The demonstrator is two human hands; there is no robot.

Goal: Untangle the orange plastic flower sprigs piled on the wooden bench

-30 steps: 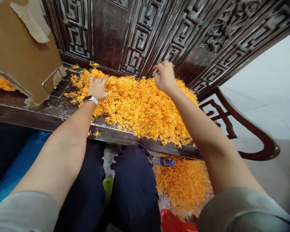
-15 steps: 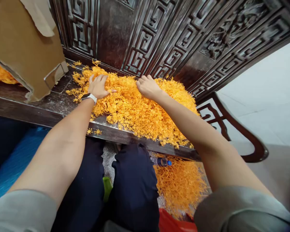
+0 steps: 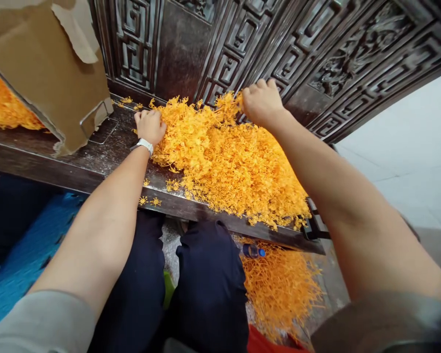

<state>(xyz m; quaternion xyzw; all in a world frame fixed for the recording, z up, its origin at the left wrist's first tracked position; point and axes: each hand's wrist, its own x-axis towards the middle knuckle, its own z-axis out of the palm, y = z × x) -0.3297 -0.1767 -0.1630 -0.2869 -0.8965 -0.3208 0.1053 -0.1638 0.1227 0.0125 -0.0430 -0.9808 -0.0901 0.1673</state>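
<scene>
A heap of small yellow-orange, spider-shaped plastic pieces [image 3: 238,166] is spread along a dark wooden bench [image 3: 106,159]. My left hand [image 3: 150,126], with a watch on its wrist, presses against the left end of the heap, its fingers curled into the pieces. At the back of the heap my right hand [image 3: 262,102] is closed on a tangled clump of the pieces [image 3: 230,105] and holds it raised, with strands trailing left toward the heap. The fingertips of both hands are partly hidden. A few loose pieces [image 3: 155,201] lie by the front edge.
A cardboard box [image 3: 55,68] stands at left, with more orange pieces [image 3: 7,103] beside it. Behind the heap rises a carved wooden back panel [image 3: 183,49]. Beneath the bench are a bottle [image 3: 253,251] and a pile of orange strands [image 3: 279,284]. A blue sheet [image 3: 29,250] lies lower left.
My right hand has moved up and right, pulling a clump up from the heap. My left hand's spread fingers have curled in, and pieces at the left end are bunched rightward. The view has shifted slightly.
</scene>
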